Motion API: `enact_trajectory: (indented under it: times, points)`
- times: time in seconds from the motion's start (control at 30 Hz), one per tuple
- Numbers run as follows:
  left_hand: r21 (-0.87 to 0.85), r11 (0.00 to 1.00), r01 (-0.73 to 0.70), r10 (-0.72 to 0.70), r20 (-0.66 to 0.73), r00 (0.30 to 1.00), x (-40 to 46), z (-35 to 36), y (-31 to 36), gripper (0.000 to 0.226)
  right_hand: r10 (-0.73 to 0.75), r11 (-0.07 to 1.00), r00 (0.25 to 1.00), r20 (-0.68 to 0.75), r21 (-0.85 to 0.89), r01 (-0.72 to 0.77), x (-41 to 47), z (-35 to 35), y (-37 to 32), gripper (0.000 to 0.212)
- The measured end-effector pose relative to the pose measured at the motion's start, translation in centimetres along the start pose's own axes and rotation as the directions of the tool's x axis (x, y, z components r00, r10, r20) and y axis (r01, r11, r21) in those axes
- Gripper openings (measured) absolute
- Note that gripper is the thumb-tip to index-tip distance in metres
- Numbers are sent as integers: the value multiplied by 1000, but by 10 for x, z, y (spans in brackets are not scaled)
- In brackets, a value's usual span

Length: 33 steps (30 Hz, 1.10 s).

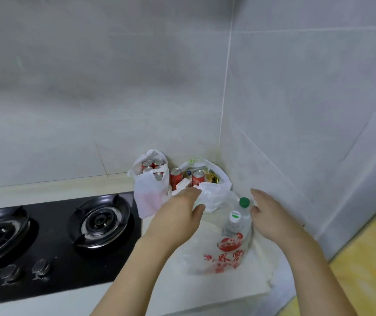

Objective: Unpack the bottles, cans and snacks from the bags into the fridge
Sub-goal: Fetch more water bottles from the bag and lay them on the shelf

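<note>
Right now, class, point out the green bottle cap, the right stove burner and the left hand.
green bottle cap (244,202), head view, cap top
right stove burner (99,221), head view, centre
left hand (177,210), head view, back

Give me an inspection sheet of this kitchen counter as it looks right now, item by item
Surface: pale countertop running into a tiled corner.
Job's things: three plastic bags. Small white bag holds red cans. Middle bag holds more red cans and packets. Printed bag nearest holds water bottles, one green-capped. Fridge not in view.
Clutter: nothing seen.
Hands: left hand is open above the middle bag, fingers straight; right hand is open beside the bottles. Neither holds anything.
Cables: nothing seen.
Surroundings: black two-burner gas hob to the left, grey wall tiles, yellow floor at right.
</note>
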<state>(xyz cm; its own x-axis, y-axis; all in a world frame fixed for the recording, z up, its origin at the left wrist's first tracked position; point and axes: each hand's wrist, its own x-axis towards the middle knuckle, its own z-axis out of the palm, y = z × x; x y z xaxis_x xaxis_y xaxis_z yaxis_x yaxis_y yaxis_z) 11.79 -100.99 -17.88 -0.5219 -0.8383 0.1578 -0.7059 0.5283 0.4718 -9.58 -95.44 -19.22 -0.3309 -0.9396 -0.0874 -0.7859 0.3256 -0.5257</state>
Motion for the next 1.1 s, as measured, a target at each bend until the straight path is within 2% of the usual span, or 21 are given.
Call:
enact_trajectory:
  times: [0.17,0.3,0.4,0.6,0.7,0.8,0.9,1.03,1.1]
  points:
    - [-66,998,20,-11,137,991,56,54,5,50,48,999,998,26,-11,-48,54,7,28,49]
    - [-96,991,90,-59,288,956,87,104,3,56,53,998,994,92,-44,-49,84,27,43,42]
    - [-109,987,122,-76,354,932,100,128,1,46,12,998,994,107,-56,-6,102,44,58,30]
    - [-129,985,111,-61,342,938,106,157,-12,32,47,998,990,133,27,-51,124,65,78,49]
    - [-154,972,176,-129,276,953,104,158,-31,34,59,996,990,128,54,-66,131,71,84,36]
    - [-287,902,322,-278,182,943,102,160,-55,27,70,992,991,116,99,-82,137,78,86,23]
    - [-393,815,425,-398,153,905,105,164,-72,21,96,978,992,77,177,-109,141,86,86,21]
    - [-608,623,492,-484,194,853,110,179,-77,22,114,966,991,-73,239,-94,141,105,85,27]
    - [-640,586,497,-511,184,840,113,183,-77,24,109,960,984,-138,271,-69,141,111,83,29]
